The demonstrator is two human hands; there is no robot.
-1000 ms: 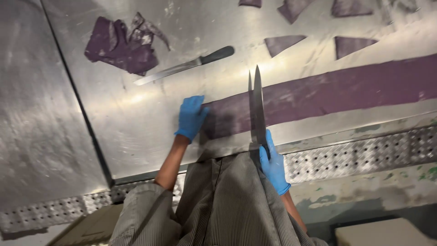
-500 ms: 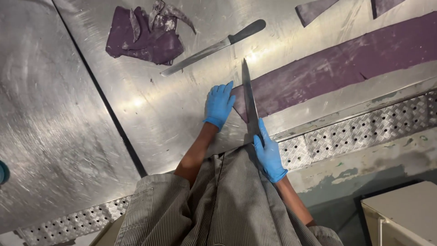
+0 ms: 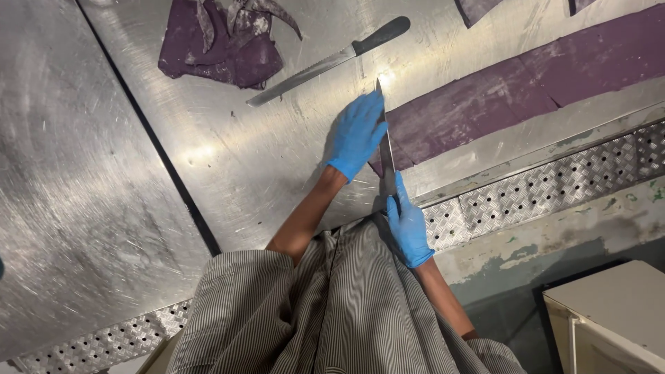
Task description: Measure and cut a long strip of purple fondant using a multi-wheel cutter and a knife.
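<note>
My right hand [image 3: 409,225], in a blue glove, grips the handle of a long chef's knife [image 3: 385,145] whose blade points away from me across the near end of a long purple dough strip [image 3: 512,86] on the steel table [image 3: 125,208]. My left hand [image 3: 357,134], also blue-gloved, lies flat with fingers together on the strip's end, right beside the blade. The knife's edge rests at the strip's left tip.
A serrated knife with a black handle [image 3: 325,61] lies farther out on the table. A heap of purple dough scraps [image 3: 222,41] sits beyond it at the left. More purple pieces [image 3: 485,8] show at the top edge. A perforated metal ledge [image 3: 554,187] runs along the table's near side; a cream box [image 3: 609,312] stands below.
The view has shifted. My left hand has slid onto the strip's end next to the blade, and the chef's knife has moved from upright onto the dough.
</note>
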